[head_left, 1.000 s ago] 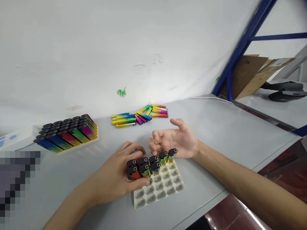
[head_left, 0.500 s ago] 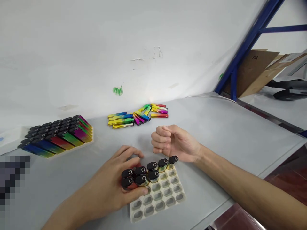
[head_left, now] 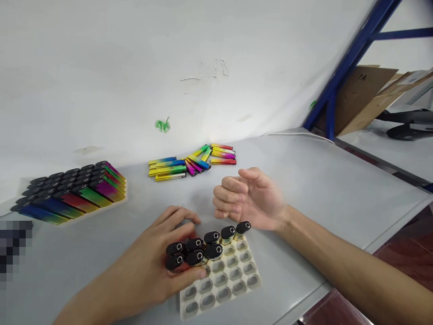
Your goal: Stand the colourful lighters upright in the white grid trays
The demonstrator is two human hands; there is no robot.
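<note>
A white tray with rows of oval pockets lies near the table's front edge. Several upright lighters with black tops fill part of its back rows. My left hand curls round the leftmost lighters, its thumb in front on the tray and its fingers behind. Just beyond the tray's back right, my right hand is raised palm inward, fingers loosely bent and thumb apart. Nothing shows in its palm.
Several loose lighters with bright fading colours lie by the wall. To the left stands another tray packed with upright lighters. A blue metal frame and cardboard boxes are at the right.
The thumb of my right hand has lifted away from the bent fingers, and that hand has loosened. My left hand keeps its place round the lighters. The view has shifted slightly.
</note>
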